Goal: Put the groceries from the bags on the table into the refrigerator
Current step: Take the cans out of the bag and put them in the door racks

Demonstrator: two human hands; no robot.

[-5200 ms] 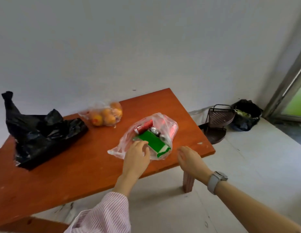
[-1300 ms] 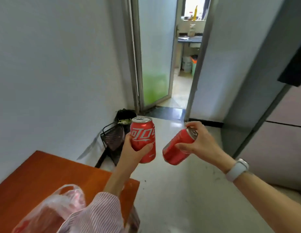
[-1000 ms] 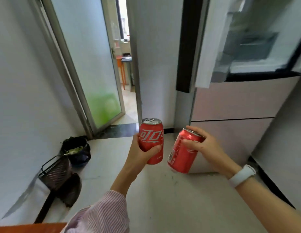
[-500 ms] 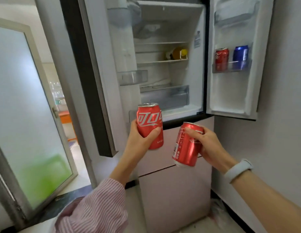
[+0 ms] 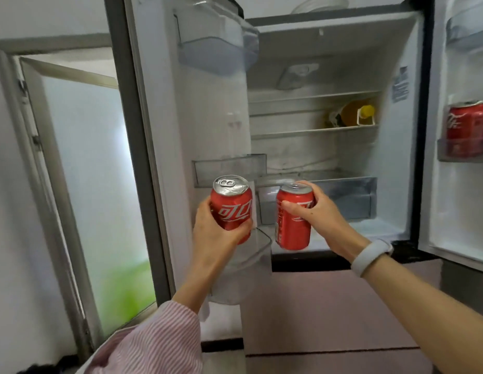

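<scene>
Since half a second ago both cans are sitting higher and closer to the open refrigerator (image 5: 329,76), and the right can has come nearly upright from its earlier tilt; the blue can seen then in the right door bin is now out of frame.

Left hand (image 5: 216,233) is gripping the left cola can (image 5: 232,206) from below and behind, thumb curling across the can's lower front, fingers wrapping the far side. Can is standing close to upright, silver top with pull tab facing the camera. It is hovering in front of the left door's lower bin (image 5: 251,255), not inside it.

Right hand (image 5: 319,214) is gripping the right cola can (image 5: 294,220), thumb pressing across the front label, fingers curling round the back and top edge. Can is leaning slightly, base hanging free in front of the refrigerator's bottom ledge. The two cans are just beside each other, not touching.

White wristband (image 5: 371,256) is sitting on the right wrist; striped pink sleeve (image 5: 151,344) is covering the left forearm.

Inside: a yellow-capped bottle (image 5: 352,116) is lying on its side on a middle shelf; a clear drawer (image 5: 342,201) is sitting below. A third red can (image 5: 468,128) is standing in the right door bin (image 5: 461,157). Frosted glass door (image 5: 94,184) is showing at left.
</scene>
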